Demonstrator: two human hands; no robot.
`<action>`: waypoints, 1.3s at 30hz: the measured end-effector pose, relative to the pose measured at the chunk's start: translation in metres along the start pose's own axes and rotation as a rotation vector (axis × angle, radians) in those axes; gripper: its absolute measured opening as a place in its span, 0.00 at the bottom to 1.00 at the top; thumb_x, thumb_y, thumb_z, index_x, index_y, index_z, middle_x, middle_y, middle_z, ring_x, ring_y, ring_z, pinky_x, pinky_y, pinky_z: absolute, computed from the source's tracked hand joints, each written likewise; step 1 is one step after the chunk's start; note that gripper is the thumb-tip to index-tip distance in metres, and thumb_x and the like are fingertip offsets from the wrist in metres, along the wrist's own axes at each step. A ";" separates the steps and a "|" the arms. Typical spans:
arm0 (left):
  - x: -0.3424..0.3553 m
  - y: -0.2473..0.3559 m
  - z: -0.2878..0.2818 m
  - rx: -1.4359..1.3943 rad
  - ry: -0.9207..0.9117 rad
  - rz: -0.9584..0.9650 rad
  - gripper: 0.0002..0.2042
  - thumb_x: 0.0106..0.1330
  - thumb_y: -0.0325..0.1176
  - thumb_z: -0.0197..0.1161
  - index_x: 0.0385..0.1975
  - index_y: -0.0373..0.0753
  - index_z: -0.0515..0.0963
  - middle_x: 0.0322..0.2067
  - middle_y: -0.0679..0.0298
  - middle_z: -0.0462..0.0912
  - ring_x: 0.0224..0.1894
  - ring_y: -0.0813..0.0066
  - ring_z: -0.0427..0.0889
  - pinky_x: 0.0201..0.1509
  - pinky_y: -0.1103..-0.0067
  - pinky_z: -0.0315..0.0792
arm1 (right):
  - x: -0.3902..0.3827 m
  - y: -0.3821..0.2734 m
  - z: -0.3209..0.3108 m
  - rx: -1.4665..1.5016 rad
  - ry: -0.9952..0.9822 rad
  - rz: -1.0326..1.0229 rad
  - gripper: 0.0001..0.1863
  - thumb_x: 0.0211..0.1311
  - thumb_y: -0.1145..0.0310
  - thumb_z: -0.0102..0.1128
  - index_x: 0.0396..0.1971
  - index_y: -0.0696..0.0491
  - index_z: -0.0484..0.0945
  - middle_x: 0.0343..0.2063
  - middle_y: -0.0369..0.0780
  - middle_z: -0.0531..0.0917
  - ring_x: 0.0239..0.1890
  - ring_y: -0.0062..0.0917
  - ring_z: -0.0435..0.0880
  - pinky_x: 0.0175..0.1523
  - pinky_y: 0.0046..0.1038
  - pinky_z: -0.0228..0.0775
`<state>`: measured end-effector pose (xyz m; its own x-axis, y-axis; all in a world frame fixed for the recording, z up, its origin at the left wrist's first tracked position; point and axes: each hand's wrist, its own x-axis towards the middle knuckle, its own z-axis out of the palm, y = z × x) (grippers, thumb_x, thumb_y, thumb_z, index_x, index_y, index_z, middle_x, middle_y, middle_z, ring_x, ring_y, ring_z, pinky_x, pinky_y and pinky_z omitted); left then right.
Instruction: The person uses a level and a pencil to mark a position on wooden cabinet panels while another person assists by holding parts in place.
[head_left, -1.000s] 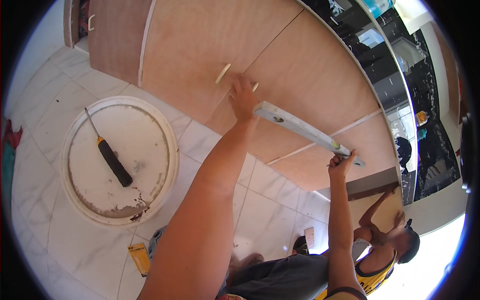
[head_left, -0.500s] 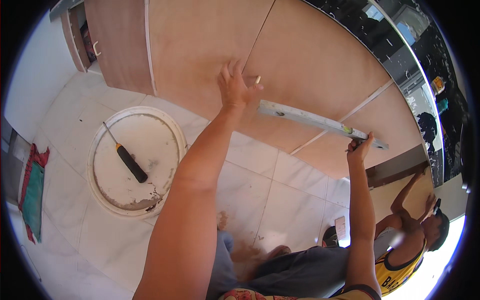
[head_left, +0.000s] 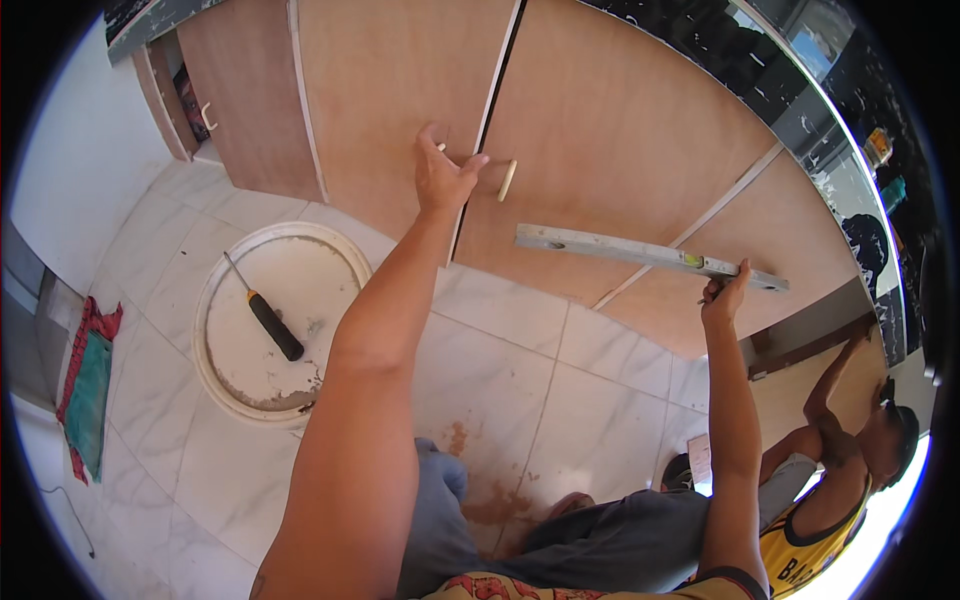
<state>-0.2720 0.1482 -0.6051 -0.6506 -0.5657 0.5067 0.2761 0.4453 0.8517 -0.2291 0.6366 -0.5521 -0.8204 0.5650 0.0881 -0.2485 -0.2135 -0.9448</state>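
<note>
My left hand [head_left: 447, 185] is at the left cabinet door [head_left: 385, 80], its fingers hooked round a small pale door handle [head_left: 441, 147] and its thumb stretched toward the neighbouring door [head_left: 600, 120]. A dark gap separates the two wooden doors. The neighbouring door's pale handle [head_left: 508, 180] is free, just right of my thumb. In my right hand [head_left: 727, 291], a grey spirit level [head_left: 610, 245] is gripped near its right end. It lies roughly level across the lower cabinet fronts, a yellow-green vial showing near my fingers.
A screwdriver [head_left: 270, 318] with a black handle rests on a round whitish lid [head_left: 215, 370] to the left. Green and red cloth [head_left: 88, 390] lies at far left. Another person [head_left: 830, 480] in yellow crouches at right. A glossy dark countertop [head_left: 800, 150] runs above the cabinets.
My left hand has moved slightly left and down onto the handle. The gap between the doors has widened as the left door came ajar. My right hand still holds the level.
</note>
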 end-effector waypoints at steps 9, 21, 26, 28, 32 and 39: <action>0.009 -0.038 0.005 -0.044 0.076 0.190 0.47 0.44 0.34 0.81 0.65 0.32 0.60 0.57 0.49 0.69 0.56 0.53 0.74 0.60 0.67 0.71 | 0.015 0.015 -0.006 -0.142 -0.021 0.054 0.31 0.61 0.30 0.50 0.20 0.45 0.68 0.09 0.31 0.64 0.08 0.18 0.60 0.12 0.22 0.48; 0.016 -0.031 0.028 0.005 -0.002 0.007 0.49 0.45 0.32 0.82 0.67 0.36 0.55 0.57 0.49 0.71 0.58 0.53 0.73 0.61 0.67 0.71 | 0.006 0.004 -0.004 -0.076 0.003 0.014 0.27 0.62 0.34 0.55 0.25 0.45 0.68 0.11 0.31 0.67 0.10 0.15 0.63 0.14 0.18 0.50; 0.029 -0.023 0.034 0.038 0.049 -0.048 0.42 0.47 0.32 0.81 0.60 0.35 0.61 0.55 0.50 0.71 0.55 0.56 0.75 0.57 0.68 0.73 | 0.001 -0.004 -0.002 -0.018 0.017 0.005 0.27 0.62 0.34 0.55 0.28 0.46 0.69 0.14 0.32 0.69 0.12 0.15 0.65 0.14 0.17 0.51; 0.021 -0.022 0.035 0.013 0.054 -0.032 0.39 0.46 0.33 0.82 0.56 0.35 0.63 0.49 0.52 0.75 0.48 0.59 0.79 0.51 0.69 0.75 | 0.002 -0.005 -0.012 -0.013 0.002 0.007 0.27 0.63 0.35 0.54 0.28 0.46 0.69 0.16 0.33 0.70 0.13 0.15 0.66 0.15 0.17 0.50; 0.024 -0.032 0.025 0.027 0.043 0.015 0.39 0.45 0.35 0.82 0.55 0.35 0.63 0.43 0.53 0.78 0.41 0.62 0.80 0.45 0.69 0.76 | -0.004 -0.010 -0.013 -0.010 -0.012 0.005 0.26 0.64 0.36 0.54 0.29 0.47 0.68 0.17 0.32 0.69 0.14 0.16 0.66 0.15 0.18 0.50; 0.030 -0.015 0.026 0.024 -0.039 -0.156 0.36 0.46 0.36 0.82 0.52 0.35 0.66 0.46 0.52 0.80 0.49 0.55 0.81 0.49 0.66 0.75 | -0.009 -0.014 -0.012 -0.003 -0.007 0.010 0.24 0.66 0.38 0.52 0.30 0.47 0.66 0.18 0.33 0.68 0.15 0.17 0.65 0.16 0.19 0.50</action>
<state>-0.3135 0.1427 -0.6059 -0.7111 -0.6021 0.3629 0.1535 0.3708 0.9159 -0.2121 0.6439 -0.5433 -0.8263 0.5574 0.0813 -0.2393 -0.2166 -0.9465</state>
